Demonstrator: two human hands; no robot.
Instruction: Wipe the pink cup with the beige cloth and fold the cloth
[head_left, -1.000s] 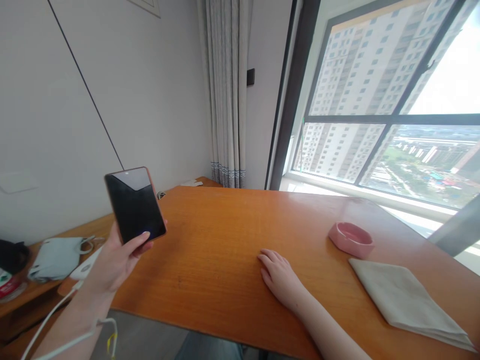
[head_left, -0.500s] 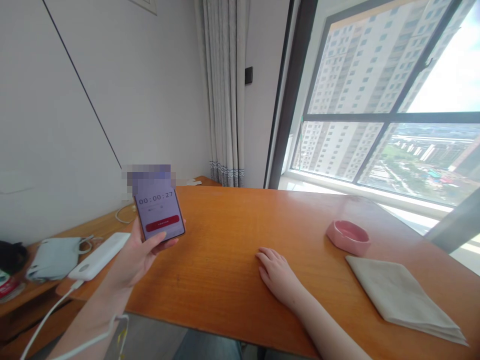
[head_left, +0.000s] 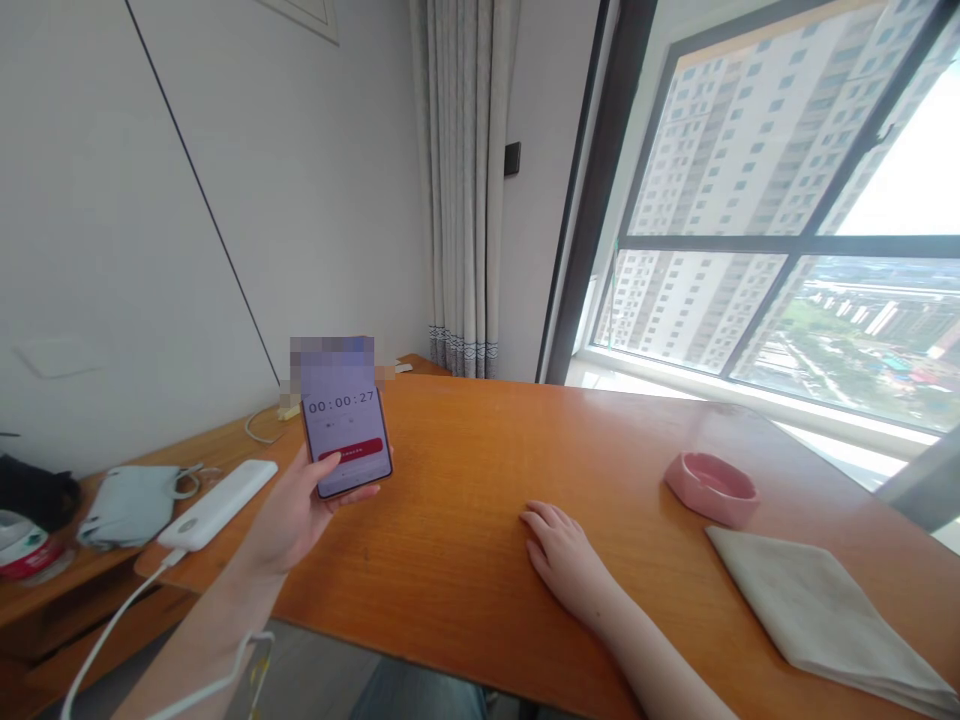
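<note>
My left hand [head_left: 304, 505] is wrapped round a smartphone [head_left: 345, 430], held up above the left part of the wooden table [head_left: 450, 570]. Its lilac screen reads 00:00:27, with a red button below; the top of the screen is blurred out. My left thumb lies over the red button, though I cannot tell whether it presses. My right hand [head_left: 566, 560] rests palm down on the tabletop with its fingers stretched out, holding nothing. To its right lie a folded beige cloth [head_left: 825, 610] and, behind that, a pink faceted bowl [head_left: 712, 487].
A white power bank [head_left: 217, 505] with a white cable [head_left: 112, 620] lies at the table's left edge. Beside it are a pale grey pouch [head_left: 131, 505], a dark item [head_left: 37, 490] and a red-labelled container [head_left: 30, 550]. A curtain [head_left: 461, 200] and a window [head_left: 780, 240] stand behind.
The view has turned slightly left, so everything sits further right. My left thumb has moved up from the phone's lower edge onto the red button. My right hand stays on the table.
</note>
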